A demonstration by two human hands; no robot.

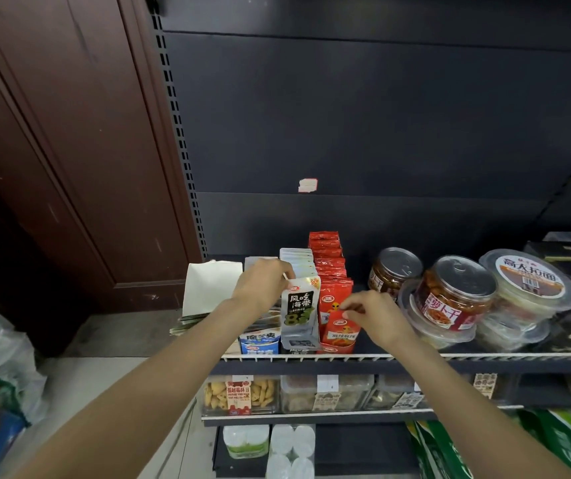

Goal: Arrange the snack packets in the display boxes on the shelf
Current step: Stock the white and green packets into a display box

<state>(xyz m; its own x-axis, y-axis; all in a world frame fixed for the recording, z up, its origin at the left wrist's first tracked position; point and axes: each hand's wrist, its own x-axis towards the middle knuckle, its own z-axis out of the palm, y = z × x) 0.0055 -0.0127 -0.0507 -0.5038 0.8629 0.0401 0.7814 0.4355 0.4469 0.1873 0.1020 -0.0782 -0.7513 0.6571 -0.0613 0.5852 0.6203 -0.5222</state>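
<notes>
The left hand [262, 284] reaches over the shelf with its fingers pinched on the top edge of a silver-grey foil snack packet with black lettering [300, 311], which stands upright at the front of its row. The right hand [373, 314] is beside it, thumb and fingers closed on the top of a small red-orange foil snack packet [341, 329] that sits at the front of the neighbouring row. The two hands are apart, each on its own packet.

Behind the grey packet runs a row of matching silver packets [298, 262] standing on edge in a narrow display box, and just to their right a longer row of red packets [329, 261] reaches back toward the dark rear panel [363, 133]. Left of the grey row stands a blue and white display box [259, 342], its contents largely hidden by the left forearm, and next to that a raised white cardboard flap [208, 288].

All of this rests on a dark shelf with a white wire front rail [415, 357]. To the right, well apart from the boxes, stand clear plastic jars with metal pull-tab lids [456, 293] and a round clear tub with a printed lid [529, 281]. The shelf below holds clear tubs of biscuits [239, 394].
</notes>
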